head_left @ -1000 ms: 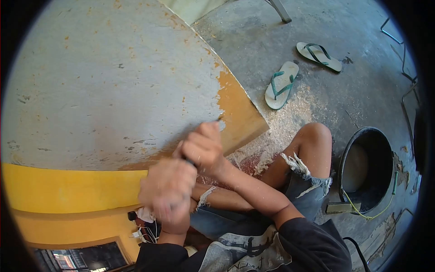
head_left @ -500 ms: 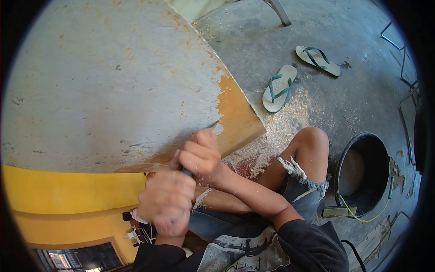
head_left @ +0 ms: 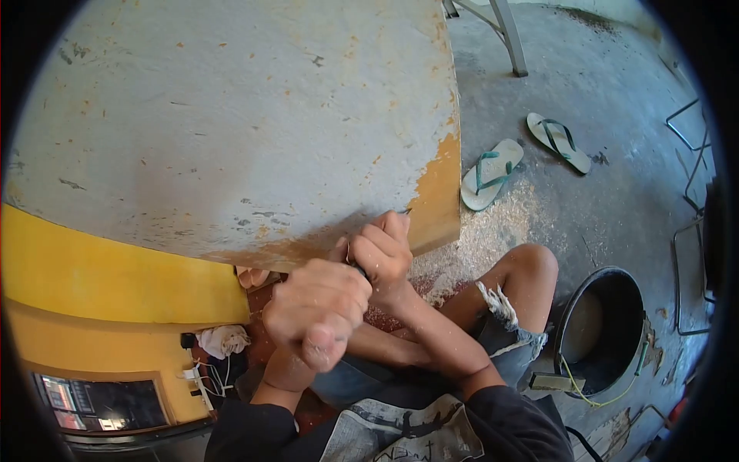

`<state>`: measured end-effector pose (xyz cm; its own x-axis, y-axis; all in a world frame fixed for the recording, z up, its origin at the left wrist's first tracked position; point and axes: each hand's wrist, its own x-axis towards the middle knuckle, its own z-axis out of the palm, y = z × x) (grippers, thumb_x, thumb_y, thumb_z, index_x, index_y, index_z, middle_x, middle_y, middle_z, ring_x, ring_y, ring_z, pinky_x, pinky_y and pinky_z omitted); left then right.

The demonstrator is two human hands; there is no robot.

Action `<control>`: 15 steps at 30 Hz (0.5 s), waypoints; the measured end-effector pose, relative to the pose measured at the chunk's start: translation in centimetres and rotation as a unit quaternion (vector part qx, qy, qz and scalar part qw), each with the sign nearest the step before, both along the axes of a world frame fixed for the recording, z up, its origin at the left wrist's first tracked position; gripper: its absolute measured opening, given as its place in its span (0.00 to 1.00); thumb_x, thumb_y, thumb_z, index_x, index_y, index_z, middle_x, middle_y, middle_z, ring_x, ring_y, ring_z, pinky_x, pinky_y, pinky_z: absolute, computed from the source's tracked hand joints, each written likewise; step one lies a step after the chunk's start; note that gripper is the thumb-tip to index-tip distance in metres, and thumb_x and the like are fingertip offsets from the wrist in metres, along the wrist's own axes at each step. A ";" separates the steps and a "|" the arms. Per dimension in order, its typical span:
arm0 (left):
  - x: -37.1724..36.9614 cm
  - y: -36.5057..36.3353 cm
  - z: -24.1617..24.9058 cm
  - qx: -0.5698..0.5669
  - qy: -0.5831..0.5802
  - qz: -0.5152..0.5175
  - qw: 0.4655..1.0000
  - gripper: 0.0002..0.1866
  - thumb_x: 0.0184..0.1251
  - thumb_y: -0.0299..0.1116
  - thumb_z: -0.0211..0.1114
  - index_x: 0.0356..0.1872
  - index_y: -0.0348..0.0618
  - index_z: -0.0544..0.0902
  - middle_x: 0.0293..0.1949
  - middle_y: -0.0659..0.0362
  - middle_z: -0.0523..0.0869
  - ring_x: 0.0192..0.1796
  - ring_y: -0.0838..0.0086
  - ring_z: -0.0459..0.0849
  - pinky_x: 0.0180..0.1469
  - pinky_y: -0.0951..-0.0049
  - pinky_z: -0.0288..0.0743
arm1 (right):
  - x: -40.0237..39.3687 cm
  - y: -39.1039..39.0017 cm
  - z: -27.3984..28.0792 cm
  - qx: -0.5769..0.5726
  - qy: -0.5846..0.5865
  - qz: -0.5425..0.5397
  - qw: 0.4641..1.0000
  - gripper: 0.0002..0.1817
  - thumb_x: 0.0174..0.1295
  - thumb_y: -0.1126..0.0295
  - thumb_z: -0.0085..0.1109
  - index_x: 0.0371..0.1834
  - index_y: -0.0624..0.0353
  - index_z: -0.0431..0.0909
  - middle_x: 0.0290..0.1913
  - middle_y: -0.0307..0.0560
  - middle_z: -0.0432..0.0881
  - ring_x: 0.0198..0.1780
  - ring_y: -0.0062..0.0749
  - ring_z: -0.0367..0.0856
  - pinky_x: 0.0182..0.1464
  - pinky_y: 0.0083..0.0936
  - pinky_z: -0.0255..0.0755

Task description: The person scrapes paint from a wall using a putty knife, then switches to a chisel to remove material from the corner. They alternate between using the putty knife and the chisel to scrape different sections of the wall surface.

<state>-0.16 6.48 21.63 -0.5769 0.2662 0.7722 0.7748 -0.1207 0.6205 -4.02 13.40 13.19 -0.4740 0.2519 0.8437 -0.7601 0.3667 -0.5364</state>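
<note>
Both my hands are closed round a scraper [head_left: 356, 269], whose dark handle shows only briefly between them. Its narrow metal tip pokes out past the fingers at the upper end. My right hand [head_left: 382, 250] grips near the blade, close against the painted surface. Lower down, my left hand [head_left: 319, 308] wraps the handle end, its thumb toward me. The tip touches or nearly touches a large panel [head_left: 231, 154] with worn pale grey paint, beside a bare orange-brown patch [head_left: 439, 192] at its near right corner.
Shavings [head_left: 500, 231] lie on the concrete floor beside two flip-flops [head_left: 491, 175] [head_left: 560, 144]. A black bucket [head_left: 639, 308] stands at right, with a small block [head_left: 556, 382] by its rim. A metal leg [head_left: 508, 38] stands behind. Cables [head_left: 204, 377] lie lower left.
The view has turned, so the panel, floor and bucket appear shifted. Both hands keep their grip on the scraper, its tip still beside the bare patch.
</note>
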 end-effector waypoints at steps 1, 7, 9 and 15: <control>1.2 -0.3 0.9 -0.109 0.025 0.073 0.991 0.24 0.66 0.35 0.56 0.08 0.44 0.63 0.10 0.63 0.70 0.13 0.72 0.72 0.21 0.73 0.72 | 0.3 0.0 0.4 -0.011 0.012 0.001 1.000 0.12 0.42 0.77 0.66 0.18 0.54 0.68 0.21 0.38 0.65 0.30 0.34 0.67 0.35 0.34 0.54; 1.8 -1.0 -0.2 -0.098 -0.022 0.061 0.993 0.21 0.61 0.36 0.58 0.08 0.44 0.70 0.14 0.61 0.74 0.20 0.69 0.79 0.29 0.75 0.76 | -0.2 0.3 0.0 -0.021 0.007 -0.004 1.000 0.17 0.44 0.81 0.65 0.15 0.53 0.63 0.21 0.38 0.63 0.26 0.34 0.62 0.32 0.33 0.53; 1.9 -1.1 -0.1 -0.105 -0.034 0.036 0.993 0.23 0.63 0.38 0.58 0.08 0.45 0.70 0.14 0.61 0.74 0.20 0.69 0.79 0.29 0.74 0.76 | 0.7 0.3 0.5 -0.026 0.027 0.002 0.999 0.17 0.44 0.81 0.65 0.15 0.53 0.64 0.21 0.38 0.63 0.27 0.35 0.62 0.32 0.34 0.52; 0.1 -0.5 0.6 -0.088 -0.001 -0.029 0.996 0.15 0.61 0.25 0.56 0.14 0.41 0.69 0.16 0.61 0.74 0.19 0.68 0.77 0.27 0.65 0.80 | -0.1 0.6 -0.3 -0.016 -0.005 -0.018 1.000 0.18 0.43 0.81 0.66 0.14 0.53 0.63 0.18 0.39 0.63 0.25 0.35 0.62 0.32 0.32 0.52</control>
<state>-0.09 6.03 22.21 -0.5578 0.4299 0.7100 0.7690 -0.0543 0.6370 -4.10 14.01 12.92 -0.4732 0.2955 0.8299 -0.7412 0.3756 -0.5564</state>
